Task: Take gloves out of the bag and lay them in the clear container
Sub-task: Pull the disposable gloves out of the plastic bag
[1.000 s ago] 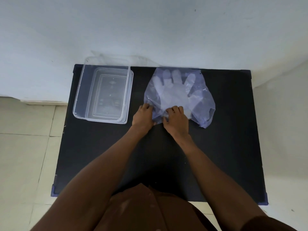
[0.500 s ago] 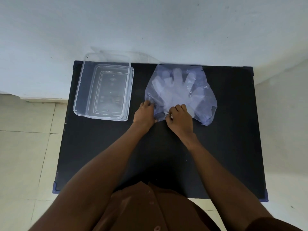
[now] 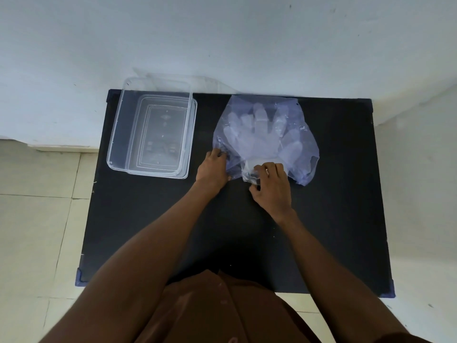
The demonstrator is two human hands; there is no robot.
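Gripping bag (image 3: 265, 134) near edge w/ both hands, container (image 3: 116, 144) apart left

A thin, bluish see-through bag (image 3: 267, 134) lies flat and crumpled, whitish gloves (image 3: 257, 134) inside with their fingertips pointing away. The clear container (image 3: 116, 134), rectangular and lidless, sits upright to its left, well apart.

I take the table (image 3: 333, 231) as my landmark. On its far left part sits the clear container (image 3: 118, 134), against the wall (image 3: 222, 40) behind the table. On its far middle lies the bag (image 3: 306, 134), with the gloves (image 3: 257, 134) inside it. My left hand (image 3: 212, 167) meets the bag's near left edge; my right hand (image 3: 270, 183) is at its near opening, possibly reaching the gloves.
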